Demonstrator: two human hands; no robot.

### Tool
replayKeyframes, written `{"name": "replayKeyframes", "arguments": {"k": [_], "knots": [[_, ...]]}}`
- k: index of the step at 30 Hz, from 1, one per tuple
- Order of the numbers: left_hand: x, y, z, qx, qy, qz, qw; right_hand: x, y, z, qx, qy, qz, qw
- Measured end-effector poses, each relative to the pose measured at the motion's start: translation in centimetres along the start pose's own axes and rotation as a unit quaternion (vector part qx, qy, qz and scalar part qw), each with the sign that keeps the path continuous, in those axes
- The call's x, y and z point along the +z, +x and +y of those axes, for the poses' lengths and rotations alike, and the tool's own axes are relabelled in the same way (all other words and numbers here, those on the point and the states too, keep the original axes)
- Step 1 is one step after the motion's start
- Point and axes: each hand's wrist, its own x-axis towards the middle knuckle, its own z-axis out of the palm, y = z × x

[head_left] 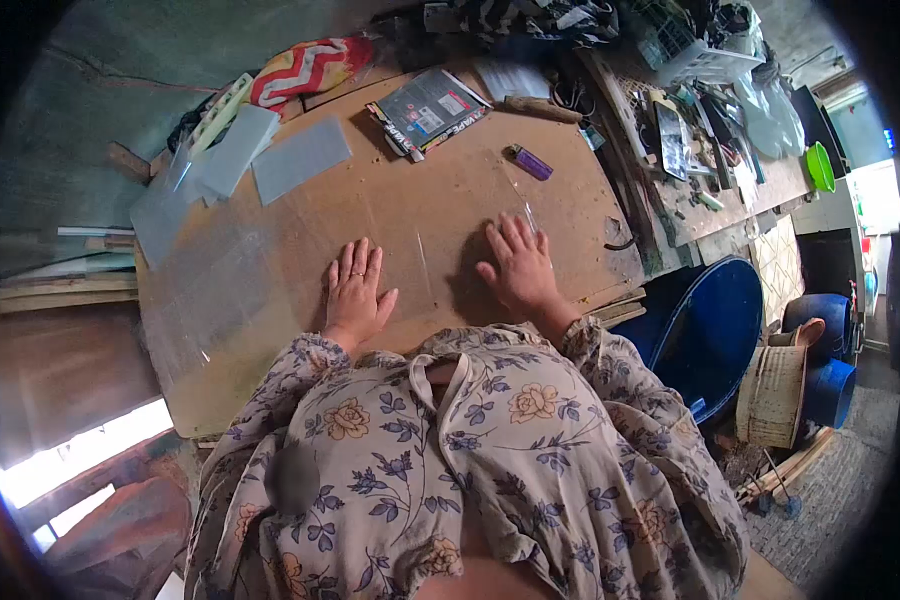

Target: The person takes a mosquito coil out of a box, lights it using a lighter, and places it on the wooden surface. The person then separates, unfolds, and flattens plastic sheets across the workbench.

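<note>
Left hand (357,291), right hand (520,264) palm-down by tabletop's (585,225) near edge, fingers slightly spread, gripping nothing. Likely smoothing clear film (220,290); any grasp calls for curling fingers.

Upper garment (395,500), as I view it from my remote station: loose, pale greyish-beige cloth printed with muted violet-blue leaves, slender dark stems and larger yellow-orange blossoms with outlined petals. The left sleeve (288,378) and right sleeve (622,368) are long, carry the same print and end in gathered, frilled cuffs (319,350), while a plain pale band (457,385) edges the front opening. On the left hand (354,298) I note a thin ring (357,274) around one finger.
</note>
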Motion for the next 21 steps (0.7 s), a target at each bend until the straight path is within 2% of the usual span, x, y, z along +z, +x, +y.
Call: {"name": "replayKeyframes", "arguments": {"k": [3, 5, 13, 17, 19, 21], "knots": [[0.3, -0.3, -0.5, 0.026, -0.014, 0.010, 1.000, -0.5, 1.7, 0.7, 0.007, -0.012, 0.041, 0.999], [0.3, -0.4, -0.6, 0.030, -0.012, 0.014, 0.999, -0.1, 2.4, 1.4, -0.031, -0.020, -0.004, 0.999], [-1.6, -1.1, -1.0, 0.000, 0.009, -0.014, 1.000, -0.4, 1.3, 2.2, -0.027, -0.004, -0.006, 1.000], [-2.3, -1.3, -1.4, 0.000, 0.022, -0.020, 1.000, -2.4, 4.1, 3.9, -0.035, 0.036, -0.012, 0.999], [-2.4, -1.2, -1.4, -0.002, 0.017, -0.019, 1.000, -3.8, 8.5, 6.2, 0.036, 0.121, 0.107, 0.986], [-2.3, -1.0, -1.4, -0.003, 0.013, -0.018, 1.000, -1.4, 14.3, 10.8, 0.013, 0.115, 0.253, 0.961]]}}
